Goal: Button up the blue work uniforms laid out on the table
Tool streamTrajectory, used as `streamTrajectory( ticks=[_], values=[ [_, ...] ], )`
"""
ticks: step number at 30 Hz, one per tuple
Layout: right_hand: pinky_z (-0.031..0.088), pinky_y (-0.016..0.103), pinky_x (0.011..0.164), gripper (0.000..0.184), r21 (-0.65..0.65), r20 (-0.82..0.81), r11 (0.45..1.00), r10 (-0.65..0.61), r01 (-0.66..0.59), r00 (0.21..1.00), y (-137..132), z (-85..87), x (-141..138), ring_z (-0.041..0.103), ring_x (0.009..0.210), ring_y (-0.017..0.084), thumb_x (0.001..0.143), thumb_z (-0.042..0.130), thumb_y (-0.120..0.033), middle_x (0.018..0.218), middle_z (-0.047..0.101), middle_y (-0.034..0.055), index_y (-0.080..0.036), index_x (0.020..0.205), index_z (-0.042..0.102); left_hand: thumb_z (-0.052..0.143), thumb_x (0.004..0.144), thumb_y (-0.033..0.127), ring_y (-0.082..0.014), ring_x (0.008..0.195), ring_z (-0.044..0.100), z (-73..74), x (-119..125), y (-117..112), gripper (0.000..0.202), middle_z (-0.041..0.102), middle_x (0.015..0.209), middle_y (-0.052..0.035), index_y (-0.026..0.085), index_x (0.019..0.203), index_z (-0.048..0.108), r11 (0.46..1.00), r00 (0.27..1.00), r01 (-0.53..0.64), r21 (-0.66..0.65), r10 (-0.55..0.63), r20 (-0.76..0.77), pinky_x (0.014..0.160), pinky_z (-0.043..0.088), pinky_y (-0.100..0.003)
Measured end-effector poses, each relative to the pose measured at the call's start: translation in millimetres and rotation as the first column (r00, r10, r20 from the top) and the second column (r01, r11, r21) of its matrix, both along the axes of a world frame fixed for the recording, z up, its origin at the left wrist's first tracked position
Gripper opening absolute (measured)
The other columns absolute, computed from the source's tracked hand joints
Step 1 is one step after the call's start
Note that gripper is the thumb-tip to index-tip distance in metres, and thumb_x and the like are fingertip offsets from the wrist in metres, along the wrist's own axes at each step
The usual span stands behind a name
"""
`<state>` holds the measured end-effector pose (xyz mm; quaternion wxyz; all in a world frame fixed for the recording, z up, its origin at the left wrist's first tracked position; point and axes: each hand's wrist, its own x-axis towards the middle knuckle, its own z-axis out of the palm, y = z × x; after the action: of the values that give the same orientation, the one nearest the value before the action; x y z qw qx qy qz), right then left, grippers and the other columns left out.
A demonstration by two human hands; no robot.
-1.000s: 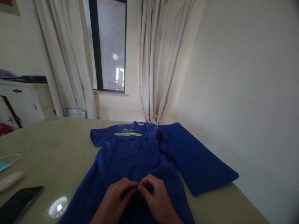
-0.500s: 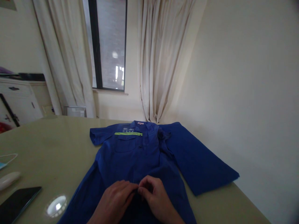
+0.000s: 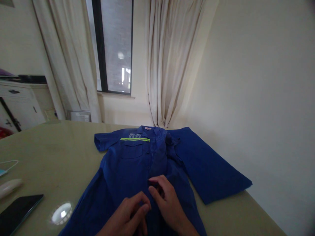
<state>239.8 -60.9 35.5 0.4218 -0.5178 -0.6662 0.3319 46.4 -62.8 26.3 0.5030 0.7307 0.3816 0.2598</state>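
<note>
A blue short-sleeved work shirt [image 3: 133,170] lies front side up on the table, collar at the far end, with a yellow-green reflective stripe and white print above its chest pocket. Over the lower front is my left hand [image 3: 130,211], its fingers bent and the thumb slightly apart, holding nothing that I can see. My right hand [image 3: 168,201] is just to the right and a little farther forward, with a gap between thumb and forefinger near the front opening. Whether its fingertips touch the cloth is hard to tell. The shirt's right-hand front is rumpled.
A folded dark blue cloth [image 3: 209,167] lies along the right side of the greenish table [image 3: 71,154], partly under the shirt. At the left are a phone [image 3: 21,211], a whitish rounded object [image 3: 10,187] and part of a face mask [image 3: 3,171]. A wall borders the right.
My hands have come apart from their pinch at the shirt's front. The right hand has moved forward, and the left has drawn back slightly with its fingers loosened.
</note>
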Motion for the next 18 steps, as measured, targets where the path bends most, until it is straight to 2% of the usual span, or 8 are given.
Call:
streamTrajectory(
  ticks=[2,3,5,6,8,11,15,18],
  values=[
    [0.049,0.028,0.087,0.036,0.002,0.159,0.996,0.084,-0.086,0.984,-6.2,1.7,-5.0,0.065,0.095,0.018,0.095,0.063,-0.046,0.115,0.065,0.0029,-0.032,0.128,0.066,0.032,0.104,0.058,-0.0151,0.052,0.063,3.6,-5.7,5.6,0.045,0.068,0.061,0.0028,0.023,0.098,0.059,0.996,0.997,-0.080,-0.042,0.080,0.005,0.054,0.049,-0.023],
    [0.048,0.030,0.091,0.044,-0.026,0.240,0.994,0.113,-0.110,0.964,-9.1,1.8,-8.0,0.065,0.101,0.020,0.091,0.068,-0.047,0.120,0.064,0.0030,-0.035,0.133,0.063,0.032,0.105,0.056,-0.0157,0.055,0.064,3.0,-10.0,10.0,0.044,0.068,0.062,0.0023,0.023,0.094,0.058,0.988,0.988,-0.151,0.024,0.152,-0.035,0.057,0.050,-0.025],
    [0.047,0.035,0.099,0.068,-0.080,0.389,0.991,0.130,-0.107,0.912,-13.6,0.9,-13.8,0.062,0.117,0.026,0.082,0.077,-0.047,0.129,0.061,0.0044,-0.039,0.144,0.053,0.038,0.105,0.047,-0.0182,0.073,0.068,-2.9,-19.2,19.0,0.036,0.072,0.077,-0.0011,0.023,0.091,0.061,0.936,0.946,-0.249,0.250,0.290,-0.143,0.073,0.053,-0.030],
    [0.046,0.038,0.101,0.076,-0.094,0.449,0.991,0.125,-0.092,0.884,-14.9,-0.1,-16.1,0.060,0.121,0.029,0.079,0.079,-0.044,0.132,0.061,0.0050,-0.041,0.149,0.047,0.043,0.103,0.042,-0.0203,0.086,0.070,-7.8,-23.1,22.5,0.029,0.074,0.090,-0.0031,0.023,0.096,0.064,0.902,0.925,-0.239,0.360,0.325,-0.199,0.082,0.053,-0.033],
    [0.046,0.040,0.101,0.078,-0.094,0.530,0.994,0.104,-0.064,0.842,-15.5,-2.3,-18.5,0.061,0.123,0.030,0.081,0.073,-0.032,0.134,0.061,0.0053,-0.043,0.152,0.042,0.053,0.099,0.034,-0.0248,0.113,0.066,-19.3,-28.3,26.3,0.022,0.072,0.120,-0.0049,0.028,0.115,0.066,0.842,0.896,-0.128,0.525,0.325,-0.302,0.101,0.049,-0.042],
    [0.047,0.034,0.097,0.072,-0.068,0.551,0.997,0.055,-0.020,0.833,-12.6,-4.2,-15.7,0.066,0.114,0.024,0.081,0.055,-0.013,0.126,0.066,0.0026,-0.042,0.146,0.048,0.057,0.097,0.031,-0.0286,0.136,0.052,-34.9,-29.5,25.6,0.043,0.057,0.150,-0.0019,0.040,0.139,0.056,0.785,0.864,0.063,0.616,0.266,-0.428,0.113,0.040,-0.053],
    [0.044,0.028,0.095,0.062,-0.063,0.456,0.996,0.081,-0.059,0.886,-6.1,-1.1,-5.6,0.066,0.108,0.018,0.080,0.045,-0.006,0.116,0.069,-0.0002,-0.037,0.131,0.062,0.053,0.096,0.017,-0.0291,0.141,0.048,-45.9,-26.7,23.4,0.051,0.055,0.153,0.0023,0.047,0.136,0.059,0.781,0.837,0.119,0.613,0.253,-0.484,0.116,0.032,-0.064],
    [0.044,0.025,0.088,0.048,-0.025,0.339,0.999,0.054,-0.049,0.939,-1.0,3.1,0.3,0.066,0.098,0.016,0.077,0.042,-0.004,0.101,0.070,-0.0001,-0.028,0.107,0.070,0.046,0.093,0.007,-0.0259,0.140,0.050,-45.7,-25.6,22.6,0.060,0.058,0.149,0.0018,0.046,0.137,0.058,0.794,0.867,0.111,0.598,0.218,-0.449,0.119,0.024,-0.069]
  ],
)
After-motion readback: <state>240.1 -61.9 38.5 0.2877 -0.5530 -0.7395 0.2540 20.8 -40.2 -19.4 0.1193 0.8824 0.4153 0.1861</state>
